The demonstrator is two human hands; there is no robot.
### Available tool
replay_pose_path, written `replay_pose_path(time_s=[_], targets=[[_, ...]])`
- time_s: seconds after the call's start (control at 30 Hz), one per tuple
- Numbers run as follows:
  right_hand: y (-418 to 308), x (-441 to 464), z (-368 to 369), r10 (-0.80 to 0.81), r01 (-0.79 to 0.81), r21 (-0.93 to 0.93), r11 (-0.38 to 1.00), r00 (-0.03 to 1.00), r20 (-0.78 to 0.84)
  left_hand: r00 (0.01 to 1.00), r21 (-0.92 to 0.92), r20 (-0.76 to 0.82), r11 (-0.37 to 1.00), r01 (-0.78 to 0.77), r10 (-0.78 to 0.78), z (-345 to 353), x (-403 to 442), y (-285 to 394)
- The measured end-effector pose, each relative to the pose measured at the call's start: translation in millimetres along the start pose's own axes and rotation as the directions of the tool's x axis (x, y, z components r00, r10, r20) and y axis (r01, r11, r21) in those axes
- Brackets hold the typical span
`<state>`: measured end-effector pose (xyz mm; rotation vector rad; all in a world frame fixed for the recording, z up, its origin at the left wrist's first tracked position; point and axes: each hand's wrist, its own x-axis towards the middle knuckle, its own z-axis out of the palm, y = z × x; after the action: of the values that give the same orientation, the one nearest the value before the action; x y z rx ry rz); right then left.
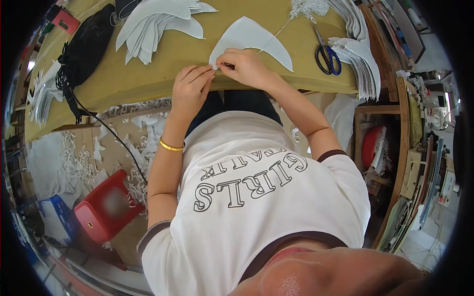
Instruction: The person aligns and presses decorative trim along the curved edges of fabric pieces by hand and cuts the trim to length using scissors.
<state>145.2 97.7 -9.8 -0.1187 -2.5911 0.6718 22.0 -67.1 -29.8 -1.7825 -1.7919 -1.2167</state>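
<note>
Upper left of the frame: I saw a black bag (91, 47) on the cloth-covered table (143, 81), with a fanned stack of white pieces (158, 22) to its right.
Left hand: just left of top centre, the left hand (190, 89) had its fingertips drawn together, pinching, as far as I could make out, the lower left corner of the white piece.
White piece: it lay at upper centre, the white piece (245, 33), its curved outline ending in points.
Right hand: beside that same corner, the right hand (242, 64) had its fingers bent inward around something small and dark; I could not tell whether they gripped it.
Thread: a pale thread (280, 30) ran across the piece toward a loose bundle (308, 7).
Progress: I judged the shaping done and the corner work under way; how much was left, I could not tell.
Upper right: blue-handled scissors (329, 60) lay unheld, left of another stack (364, 61).
</note>
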Motion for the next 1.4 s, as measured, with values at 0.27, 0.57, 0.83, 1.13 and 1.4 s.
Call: replay_pose_path(time_s=[0.27, 0.57, 0.83, 1.13, 1.4], targets=[[-1.6, 0.6, -3.0, 0.016, -0.016, -0.016, 1.0, 0.999, 0.034, 0.997, 0.083, 0.046, 0.995, -0.061, 0.057, 0.8, 11.0, 4.6], [26.4, 6.4, -66.1, 0.066, -0.044, -0.297, 0.954, 0.996, 0.065, 0.984, 0.203, 0.163, 0.973, -0.11, 0.077, -2.5, 21.0, 9.7], [63.4, 8.6, -73.0, 0.383, -0.404, 0.132, 0.905, 0.909, 0.162, 0.991, 0.124, 0.126, 0.991, -0.056, 0.04, -1.1, 23.4, 8.3], [71.1, 11.1, -69.6, 0.384, -0.408, 0.113, 0.906, 0.905, 0.185, 0.979, 0.16, 0.196, 0.983, -0.088, 0.055, 1.5, 30.7, 8.7], [69.7, 14.0, -68.9, 0.364, -0.384, 0.082, 0.92, 0.912, 0.188, 0.967, 0.176, 0.227, 0.972, -0.157, 0.115, 10.2, 39.0, 4.6]])
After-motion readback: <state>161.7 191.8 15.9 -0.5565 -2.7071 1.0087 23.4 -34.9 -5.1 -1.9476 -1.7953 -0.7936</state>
